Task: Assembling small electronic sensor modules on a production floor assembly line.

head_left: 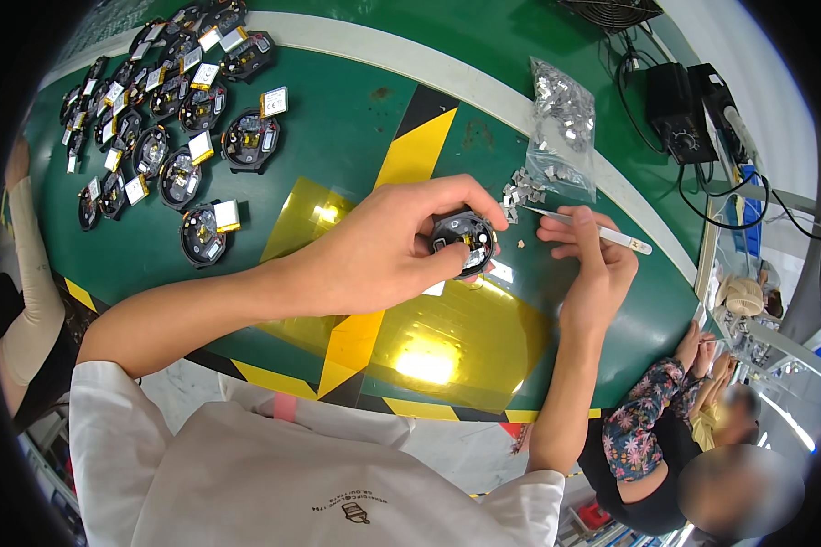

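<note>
My left hand [374,244] is closed around a round black watch case [477,234] with a circuit board inside, its open side facing up. A white piece [435,288] shows below my left fingers, perhaps its battery. In my right hand [600,273] are silver tweezers [626,241], held between thumb and fingers. Their tip points left, next to a small pile of grey metallic pieces [522,190]. One tiny tan piece [521,243] lies apart, just below that pile. Whether the tweezers grip anything is too small to see.
Many similar watch cases [201,234] with attached batteries crowd the far left. A clear bag [563,118] of grey pieces lies beyond the pile. Yellow film sheets [465,351] cover the green table [337,100] beneath my hands. A black dial box [680,114] with cables stands right; people sit on both sides.
</note>
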Available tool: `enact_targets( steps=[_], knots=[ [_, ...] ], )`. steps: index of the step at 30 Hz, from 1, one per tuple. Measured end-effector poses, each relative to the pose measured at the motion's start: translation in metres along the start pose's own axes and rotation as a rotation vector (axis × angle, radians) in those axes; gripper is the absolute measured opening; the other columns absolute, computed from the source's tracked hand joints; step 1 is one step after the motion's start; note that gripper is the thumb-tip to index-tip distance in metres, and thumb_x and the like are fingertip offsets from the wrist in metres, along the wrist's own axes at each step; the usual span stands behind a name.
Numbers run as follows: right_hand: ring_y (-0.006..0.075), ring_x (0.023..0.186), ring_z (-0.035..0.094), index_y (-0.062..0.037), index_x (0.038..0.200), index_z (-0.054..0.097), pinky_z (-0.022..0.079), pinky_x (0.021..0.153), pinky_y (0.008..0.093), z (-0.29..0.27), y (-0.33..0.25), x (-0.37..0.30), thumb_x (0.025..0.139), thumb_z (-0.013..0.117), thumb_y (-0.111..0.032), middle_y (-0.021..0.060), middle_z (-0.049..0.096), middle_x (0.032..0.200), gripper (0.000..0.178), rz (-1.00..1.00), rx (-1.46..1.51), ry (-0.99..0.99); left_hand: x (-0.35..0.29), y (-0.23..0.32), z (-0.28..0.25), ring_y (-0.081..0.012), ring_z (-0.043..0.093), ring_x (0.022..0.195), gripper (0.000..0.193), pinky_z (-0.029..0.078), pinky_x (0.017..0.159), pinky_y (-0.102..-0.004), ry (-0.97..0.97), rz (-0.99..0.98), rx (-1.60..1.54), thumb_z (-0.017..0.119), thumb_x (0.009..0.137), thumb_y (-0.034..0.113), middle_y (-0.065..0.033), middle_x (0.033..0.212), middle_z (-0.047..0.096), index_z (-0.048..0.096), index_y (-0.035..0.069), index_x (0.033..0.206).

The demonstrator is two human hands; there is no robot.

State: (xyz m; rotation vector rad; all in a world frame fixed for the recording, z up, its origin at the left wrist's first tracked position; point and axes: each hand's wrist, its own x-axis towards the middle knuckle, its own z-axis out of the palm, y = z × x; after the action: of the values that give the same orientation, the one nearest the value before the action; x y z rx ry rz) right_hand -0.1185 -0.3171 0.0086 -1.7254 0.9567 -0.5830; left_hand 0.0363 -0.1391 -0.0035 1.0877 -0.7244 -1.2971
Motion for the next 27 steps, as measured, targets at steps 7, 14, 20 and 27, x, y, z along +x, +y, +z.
enact_targets(
  steps=[7,14,20,27],
  knots=[
    [0.0197,0.073,0.072,0.0093,0.096,0.07,0.049,0.065,0.0257,-0.009,0.001,-0.002,0.099,0.064,-0.022,0.0173,0.075,0.086,0.032,-0.048,0.043,0.004,-0.002,-0.002,0.0,-0.0123,0.063,0.096,0.031,0.053,0.086,-0.0275,0.009,0.016,-0.009,0.048,0.096,-0.011,-0.0098,0.112,0.063,0.053,-0.002,0.126],
    [0.0216,0.074,0.074,0.006,0.095,0.069,0.058,0.063,0.0321,-0.017,-0.001,-0.028,0.098,0.068,-0.02,0.0196,0.074,0.083,0.027,-0.717,0.02,-0.022,-0.001,-0.004,-0.001,-0.0118,0.065,0.099,0.031,0.057,0.082,-0.0252,0.007,0.045,0.011,0.051,0.096,-0.009,-0.0091,0.115,0.063,0.055,-0.001,0.125],
    [0.0265,0.078,0.075,-0.0008,0.097,0.069,0.06,0.063,0.0313,-0.007,-0.024,-0.044,0.09,0.074,-0.027,0.0167,0.075,0.093,0.028,-1.004,-0.411,-0.295,-0.002,0.0,0.001,-0.0111,0.069,0.086,0.032,0.057,0.072,-0.0237,0.023,0.023,0.228,0.054,0.093,-0.009,-0.0071,0.11,0.068,0.061,0.003,0.122],
    [0.0254,0.078,0.074,-0.0054,0.099,0.068,0.061,0.069,0.0338,-0.003,-0.02,-0.054,0.073,0.083,-0.013,0.0175,0.073,0.104,0.032,-0.924,-0.487,-0.351,-0.002,-0.004,0.002,-0.0086,0.066,0.077,0.031,0.053,0.062,-0.0245,0.039,0.112,0.406,0.057,0.091,-0.007,-0.0061,0.098,0.07,0.063,0.004,0.119]
  ],
)
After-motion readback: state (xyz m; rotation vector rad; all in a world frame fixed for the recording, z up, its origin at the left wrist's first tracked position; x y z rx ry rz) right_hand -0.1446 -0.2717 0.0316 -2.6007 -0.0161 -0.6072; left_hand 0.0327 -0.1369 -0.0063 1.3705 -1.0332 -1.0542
